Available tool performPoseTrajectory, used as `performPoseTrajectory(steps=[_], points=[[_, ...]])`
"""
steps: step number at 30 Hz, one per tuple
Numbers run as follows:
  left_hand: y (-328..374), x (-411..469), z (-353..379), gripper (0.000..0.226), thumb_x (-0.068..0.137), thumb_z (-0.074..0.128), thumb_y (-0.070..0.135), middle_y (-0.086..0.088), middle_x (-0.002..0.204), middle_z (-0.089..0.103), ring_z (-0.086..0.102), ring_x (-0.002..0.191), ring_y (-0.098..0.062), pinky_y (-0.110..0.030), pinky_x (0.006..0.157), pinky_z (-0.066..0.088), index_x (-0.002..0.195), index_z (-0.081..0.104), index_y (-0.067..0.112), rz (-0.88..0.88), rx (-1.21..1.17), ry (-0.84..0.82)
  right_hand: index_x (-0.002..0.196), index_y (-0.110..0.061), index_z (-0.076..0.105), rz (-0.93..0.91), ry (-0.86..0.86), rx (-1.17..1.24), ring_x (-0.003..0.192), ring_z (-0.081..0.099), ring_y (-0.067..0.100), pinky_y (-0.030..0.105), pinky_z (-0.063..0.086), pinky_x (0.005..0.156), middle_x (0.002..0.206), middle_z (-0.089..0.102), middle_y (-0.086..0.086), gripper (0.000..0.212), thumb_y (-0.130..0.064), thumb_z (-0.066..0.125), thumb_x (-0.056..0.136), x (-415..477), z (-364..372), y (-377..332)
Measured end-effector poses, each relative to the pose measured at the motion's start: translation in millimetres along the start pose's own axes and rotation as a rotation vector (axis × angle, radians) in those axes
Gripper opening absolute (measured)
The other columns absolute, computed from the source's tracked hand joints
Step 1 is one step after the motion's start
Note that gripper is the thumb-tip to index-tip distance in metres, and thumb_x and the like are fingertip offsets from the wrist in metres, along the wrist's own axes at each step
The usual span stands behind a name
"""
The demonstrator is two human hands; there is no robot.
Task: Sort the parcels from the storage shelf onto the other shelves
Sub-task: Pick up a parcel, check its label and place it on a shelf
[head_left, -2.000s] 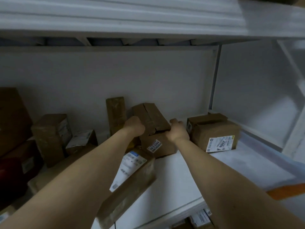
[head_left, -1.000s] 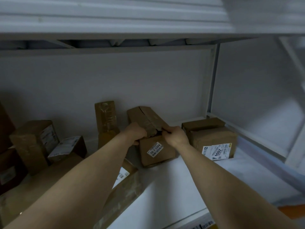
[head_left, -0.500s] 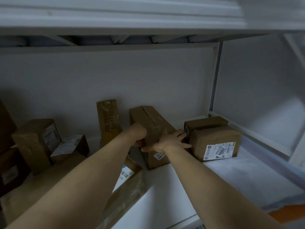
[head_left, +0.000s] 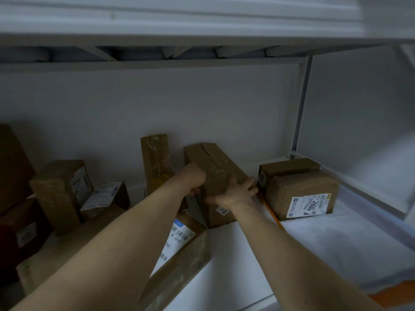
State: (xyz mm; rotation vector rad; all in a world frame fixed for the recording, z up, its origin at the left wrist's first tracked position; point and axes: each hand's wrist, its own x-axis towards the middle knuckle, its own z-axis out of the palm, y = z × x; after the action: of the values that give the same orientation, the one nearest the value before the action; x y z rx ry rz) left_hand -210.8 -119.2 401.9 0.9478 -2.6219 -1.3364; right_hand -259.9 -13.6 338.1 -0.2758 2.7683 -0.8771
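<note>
Right hand (head_left: 233, 196) had flattened since earlier, fingers (head_left: 250, 184) spread over the box (head_left: 213, 160), far on the shelf (head_left: 247, 254); left hand (head_left: 193, 179) clamped its left edge. Risk: unclamped right side could slip, knocking the right parcel (head_left: 301, 191).

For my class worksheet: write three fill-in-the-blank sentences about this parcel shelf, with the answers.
1. The right hand lies on the long box, fingers spread; the left hand grips that box's ____ side.
2. The labelled box beside it bears the number ____.
3. The colour of the shelf is ____.
Missing words: left; 2004; white.
</note>
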Motion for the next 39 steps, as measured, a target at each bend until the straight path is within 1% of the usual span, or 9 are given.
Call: performPoseTrajectory(steps=[5,11,15,22,25,27,33,36,39], points=[[0.7,-3.2,-7.5,0.018,0.098,0.042,0.008,-0.019,0.114,0.062,0.061,0.104,-0.030,-0.036,0.088,0.052,0.109,0.056,0.004,0.032,-0.022,0.063,0.150,-0.039,0.017,-0.040,0.055,0.191,0.140,-0.002,0.050,0.049,0.034,0.107,0.156,-0.015,0.016,0.105,-0.061,0.074,0.066,-9.7,-18.7,-0.8],[0.7,-21.6,-17.1,0.030,0.100,0.043,0.015,-0.020,0.122,0.058,0.059,0.111,-0.031,-0.034,0.087,0.050,0.123,0.054,0.000,0.078,-0.028,0.126,0.148,-0.041,0.025,-0.015,0.150,0.391,0.132,0.022,0.047,0.045,0.035,0.104,0.147,0.013,0.014,0.099,-0.061,0.075,0.065,-35.0,-32.7,6.4],[-7.0,-45.3,-21.8,0.035,0.099,0.042,0.009,-0.020,0.132,0.052,0.052,0.122,-0.031,-0.038,0.102,0.046,0.132,0.048,-0.001,0.137,-0.047,0.099,0.144,-0.043,0.031,0.047,0.193,0.670,0.127,0.033,0.041,0.046,0.038,0.107,0.141,0.021,0.011,0.103,-0.063,0.077,0.054,-62.5,-36.4,11.7],[-26.5,-92.1,-29.2,0.022,0.099,0.040,0.011,-0.023,0.119,0.056,0.057,0.109,-0.035,-0.038,0.090,0.049,0.111,0.054,0.000,0.209,-0.130,-0.010,0.137,-0.041,0.039,0.149,0.161,1.156,0.107,0.057,0.029,0.046,0.053,0.066,0.129,0.052,0.006,0.108,-0.061,0.082,0.040,-133.1,-38.3,20.6],[-32.6,-114.9,-28.4,0.021,0.098,0.042,0.009,-0.020,0.095,0.053,0.056,0.082,-0.029,-0.036,0.075,0.047,0.078,0.046,0.006,0.199,-0.193,-0.069,0.133,-0.037,0.044,0.156,0.166,1.254,0.106,0.059,0.031,0.055,0.051,0.074,0.124,0.058,0.004,0.104,-0.062,0.083,0.040,-161.5,-39.7,26.6],[-34.3,-127.5,-26.7,0.026,0.098,0.043,0.009,-0.017,0.085,0.051,0.053,0.073,-0.028,-0.036,0.072,0.046,0.072,0.042,0.007,0.200,-0.247,-0.117,0.130,-0.037,0.049,0.183,0.171,1.273,0.110,0.058,0.034,0.067,0.044,0.083,0.126,0.059,0.005,0.111,-0.066,0.085,0.029,-172.1,-40.8,31.1],[-38.3,-169.9,-23.0,0.031,0.101,0.039,0.021,-0.020,0.092,0.055,0.054,0.082,-0.032,-0.038,0.074,0.049,0.075,0.045,0.004,0.235,-0.278,-0.204,0.128,-0.027,0.053,0.187,0.198,1.323,0.108,0.058,0.035,0.065,0.041,0.091,0.116,0.066,0.010,0.095,-0.065,0.079,0.045,-215.5,-50.1,45.3],[-38.8,-189.1,-19.9,0.049,0.098,0.036,0.052,-0.015,0.088,0.056,0.057,0.087,-0.032,-0.036,0.076,0.048,0.097,0.050,0.005,0.220,-0.305,-0.282,0.126,-0.025,0.054,0.150,0.156,1.331,0.109,0.058,0.036,0.063,0.039,0.097,0.115,0.066,0.011,0.085,-0.064,0.076,0.054,-230.2,-53.2,53.6],[-38.8,-209.2,-12.0,0.061,0.084,0.044,0.071,-0.010,0.087,0.057,0.058,0.088,-0.030,-0.037,0.082,0.047,0.098,0.049,0.012,0.199,-0.355,-0.360,0.127,-0.026,0.055,0.130,0.114,1.315,0.108,0.058,0.036,0.060,0.040,0.096,0.115,0.067,0.012,0.081,-0.064,0.074,0.058,-244.8,-55.3,62.4]])
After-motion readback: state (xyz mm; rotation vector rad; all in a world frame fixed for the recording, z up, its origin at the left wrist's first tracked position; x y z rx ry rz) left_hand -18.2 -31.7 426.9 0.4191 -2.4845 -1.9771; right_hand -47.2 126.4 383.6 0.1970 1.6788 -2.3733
